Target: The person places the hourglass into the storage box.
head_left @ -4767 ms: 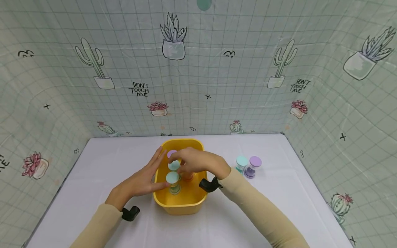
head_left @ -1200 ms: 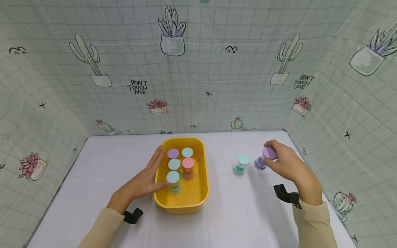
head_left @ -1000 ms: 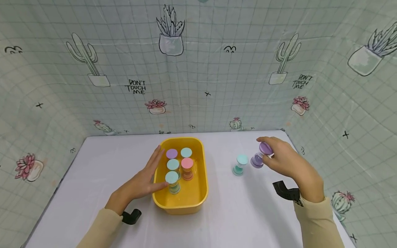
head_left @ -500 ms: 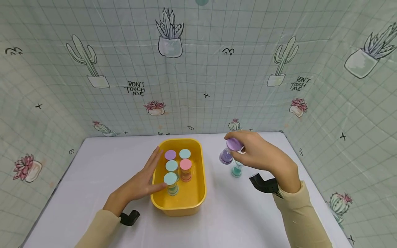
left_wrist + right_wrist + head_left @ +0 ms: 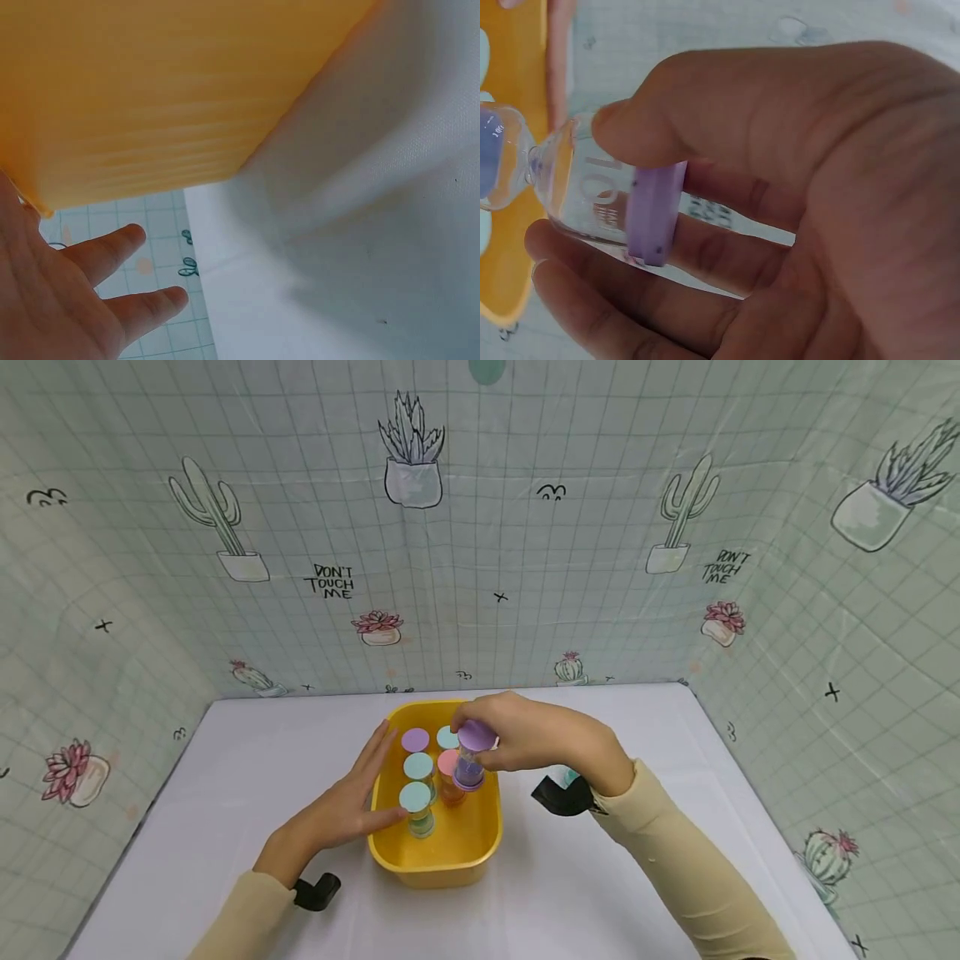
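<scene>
My right hand (image 5: 547, 735) pinches a purple-capped sand timer (image 5: 476, 737) by its upper end, thumb on one side and fingers on the other. It is over the right side of a yellow bin (image 5: 435, 864), in front of an orange sand timer with a pink cap (image 5: 450, 762). In the right wrist view the sand timer's purple cap (image 5: 656, 214) and clear glass show between thumb and fingers. My left hand (image 5: 333, 810) lies along the bin's left rim with fingers spread, its thumb by the front teal-capped sand timer (image 5: 416, 797).
In the bin also stand a purple-capped sand timer (image 5: 415, 740) and teal-capped ones (image 5: 418, 767) behind the front one. On the white table, another teal sand timer (image 5: 568, 777) is mostly hidden behind my right wrist. A patterned cloth (image 5: 480, 543) hangs behind.
My right hand has lifted the purple sand timer from the table's right side and carried it left to the bin, past the teal one. The left hand has stayed at the rim.
</scene>
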The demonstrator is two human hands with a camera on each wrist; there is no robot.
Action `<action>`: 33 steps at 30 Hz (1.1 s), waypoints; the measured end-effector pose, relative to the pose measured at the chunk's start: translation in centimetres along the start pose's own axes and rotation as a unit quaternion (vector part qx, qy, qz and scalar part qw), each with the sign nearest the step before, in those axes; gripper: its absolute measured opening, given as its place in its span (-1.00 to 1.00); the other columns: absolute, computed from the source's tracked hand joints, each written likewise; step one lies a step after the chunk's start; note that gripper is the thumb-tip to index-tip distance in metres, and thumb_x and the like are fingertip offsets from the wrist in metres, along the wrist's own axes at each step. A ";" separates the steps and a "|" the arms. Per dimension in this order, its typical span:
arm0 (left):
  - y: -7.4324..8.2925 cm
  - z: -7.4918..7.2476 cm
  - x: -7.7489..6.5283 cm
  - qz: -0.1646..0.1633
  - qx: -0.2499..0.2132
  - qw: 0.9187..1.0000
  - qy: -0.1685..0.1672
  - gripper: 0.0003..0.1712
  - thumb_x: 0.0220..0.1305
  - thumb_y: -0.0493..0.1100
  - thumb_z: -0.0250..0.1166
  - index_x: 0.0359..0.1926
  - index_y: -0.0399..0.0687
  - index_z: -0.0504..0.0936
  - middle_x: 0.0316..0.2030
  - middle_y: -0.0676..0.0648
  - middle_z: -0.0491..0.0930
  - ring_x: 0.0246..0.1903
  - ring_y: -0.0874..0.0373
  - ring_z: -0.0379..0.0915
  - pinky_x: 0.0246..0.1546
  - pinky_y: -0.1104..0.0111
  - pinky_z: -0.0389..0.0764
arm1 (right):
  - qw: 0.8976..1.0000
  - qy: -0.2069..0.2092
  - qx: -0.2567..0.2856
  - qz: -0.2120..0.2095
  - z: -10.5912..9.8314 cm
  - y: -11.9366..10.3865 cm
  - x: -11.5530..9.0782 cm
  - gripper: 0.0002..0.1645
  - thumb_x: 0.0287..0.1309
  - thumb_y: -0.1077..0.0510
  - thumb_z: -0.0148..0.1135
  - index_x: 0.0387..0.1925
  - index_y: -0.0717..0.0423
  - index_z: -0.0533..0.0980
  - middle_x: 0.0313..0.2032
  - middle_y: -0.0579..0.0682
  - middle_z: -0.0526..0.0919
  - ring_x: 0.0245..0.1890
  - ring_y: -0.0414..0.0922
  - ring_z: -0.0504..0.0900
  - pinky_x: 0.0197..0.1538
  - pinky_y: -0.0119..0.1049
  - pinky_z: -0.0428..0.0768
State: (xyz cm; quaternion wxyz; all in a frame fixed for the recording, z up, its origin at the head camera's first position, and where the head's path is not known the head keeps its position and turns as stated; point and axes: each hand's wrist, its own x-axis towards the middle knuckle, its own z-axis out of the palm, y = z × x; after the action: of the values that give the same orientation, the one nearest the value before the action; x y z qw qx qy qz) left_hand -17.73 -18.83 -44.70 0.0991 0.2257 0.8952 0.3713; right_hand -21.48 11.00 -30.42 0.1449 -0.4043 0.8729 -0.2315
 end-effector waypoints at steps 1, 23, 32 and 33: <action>0.0 0.0 0.0 -0.002 0.001 1.000 -0.001 0.25 0.29 0.21 0.33 0.68 0.14 -0.33 0.66 0.05 -0.52 0.63 -0.26 -0.26 0.45 -0.33 0.15 | 1.000 -0.009 0.000 0.001 0.3 0.0 0.4 -0.61 0.24 0.24 0.32 0.11 0.15 0.59 -0.03 -0.04 0.69 -0.13 -0.17 0.62 0.00 -0.30 0.69; -0.2 0.2 -0.1 -0.005 0.009 1.000 0.000 0.24 0.30 0.23 0.31 0.68 0.17 -0.35 0.66 0.08 -0.54 0.63 -0.25 -0.23 0.45 -0.32 0.16 | 0.991 -0.123 -0.039 0.036 6.8 0.9 4.5 -0.76 0.20 0.26 0.45 -0.10 0.07 0.64 -0.27 -0.18 0.68 -0.26 -0.24 0.57 -0.02 -0.43 0.60; -0.1 0.1 -0.1 -0.009 0.007 1.000 0.000 0.24 0.30 0.23 0.32 0.67 0.17 -0.36 0.65 0.12 -0.55 0.63 -0.22 -0.23 0.47 -0.30 0.14 | 0.989 -0.128 -0.065 0.042 8.0 1.2 5.0 -0.80 0.15 0.29 0.48 -0.20 0.06 0.65 -0.35 -0.19 0.62 -0.33 -0.24 0.54 -0.13 -0.48 0.56; -0.1 0.1 -0.1 -0.009 0.006 1.000 0.000 0.24 0.30 0.23 0.31 0.67 0.17 -0.36 0.65 0.12 -0.55 0.63 -0.22 -0.23 0.47 -0.29 0.14 | 0.988 -0.128 -0.070 0.040 8.1 1.2 5.1 -0.80 0.14 0.29 0.48 -0.20 0.04 0.65 -0.34 -0.19 0.62 -0.31 -0.24 0.54 -0.12 -0.49 0.56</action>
State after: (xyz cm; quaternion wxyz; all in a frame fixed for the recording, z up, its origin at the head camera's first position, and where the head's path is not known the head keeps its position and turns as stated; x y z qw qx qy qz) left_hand -17.61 -18.83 -44.84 0.1013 0.2180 0.8996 0.3645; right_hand -21.89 5.45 -38.24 0.2362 -0.4045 0.8767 -0.1096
